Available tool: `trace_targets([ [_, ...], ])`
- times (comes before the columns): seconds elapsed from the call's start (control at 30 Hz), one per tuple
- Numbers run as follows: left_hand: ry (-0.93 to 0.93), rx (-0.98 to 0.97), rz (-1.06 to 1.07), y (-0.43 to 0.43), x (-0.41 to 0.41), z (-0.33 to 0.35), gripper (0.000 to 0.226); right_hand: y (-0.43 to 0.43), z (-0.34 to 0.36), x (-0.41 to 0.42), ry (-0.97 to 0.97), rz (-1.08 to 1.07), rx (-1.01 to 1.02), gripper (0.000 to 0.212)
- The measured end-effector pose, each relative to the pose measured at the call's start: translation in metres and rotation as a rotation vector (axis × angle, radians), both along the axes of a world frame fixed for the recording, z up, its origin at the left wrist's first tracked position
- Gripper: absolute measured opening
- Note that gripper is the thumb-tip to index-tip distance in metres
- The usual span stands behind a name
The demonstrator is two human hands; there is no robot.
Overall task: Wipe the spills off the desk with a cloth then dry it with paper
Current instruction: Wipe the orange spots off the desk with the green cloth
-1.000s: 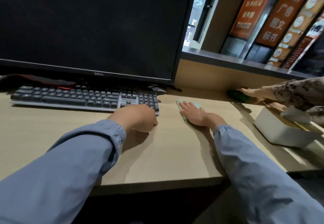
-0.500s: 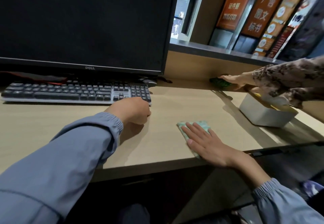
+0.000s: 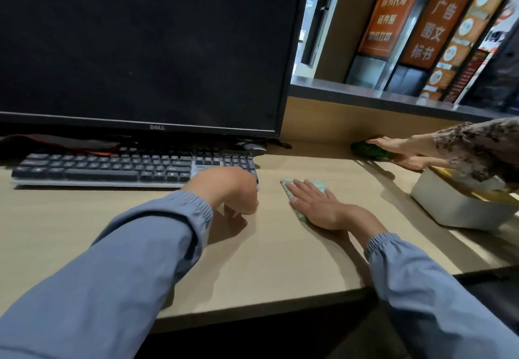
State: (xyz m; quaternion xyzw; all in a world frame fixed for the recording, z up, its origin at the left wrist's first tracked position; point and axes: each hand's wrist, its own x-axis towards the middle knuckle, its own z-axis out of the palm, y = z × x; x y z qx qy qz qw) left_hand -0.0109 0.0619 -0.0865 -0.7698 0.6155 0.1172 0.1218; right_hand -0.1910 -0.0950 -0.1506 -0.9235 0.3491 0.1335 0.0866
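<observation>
A pale green cloth [image 3: 317, 185] lies flat on the light wooden desk [image 3: 280, 260], right of the keyboard. My right hand [image 3: 317, 207] presses it down with straight, spread fingers, covering most of it. My left hand [image 3: 230, 190] rests on the desk as a loose fist at the keyboard's right end and holds nothing. No spill is visible on the wood.
A dark keyboard [image 3: 126, 166] and a black monitor [image 3: 140, 49] fill the back left. A white tissue box [image 3: 455, 207] stands at the right. Another person's hand [image 3: 393, 145] presses a dark green cloth [image 3: 368, 149] against the back wall.
My right hand has slid the cloth away from the desk's front edge, back toward the keyboard, after pulling it forward earlier. My left hand has stayed put.
</observation>
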Motion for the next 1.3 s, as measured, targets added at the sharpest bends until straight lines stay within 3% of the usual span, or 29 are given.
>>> trace_targets([
  [0.13,-0.018,0.047,-0.034,0.001,-0.001,0.006,0.046,-0.036,0.002,0.049,0.009,-0.025,-0.040,0.056],
  [0.4,-0.025,0.056,-0.073,-0.002,0.010,-0.003,0.046,-0.101,0.008,0.115,0.000,-0.108,-0.027,0.057],
  [0.73,0.030,0.041,-0.018,-0.006,0.012,-0.003,0.045,-0.113,0.004,0.125,-0.010,-0.137,-0.063,0.058],
  [1.03,-0.191,0.081,-0.152,0.009,-0.004,-0.004,0.055,-0.049,0.003,0.072,-0.043,-0.017,-0.038,0.056],
  [1.3,-0.080,-0.142,-0.024,0.028,-0.008,-0.020,0.046,0.056,0.001,-0.014,-0.047,0.040,-0.023,0.056],
])
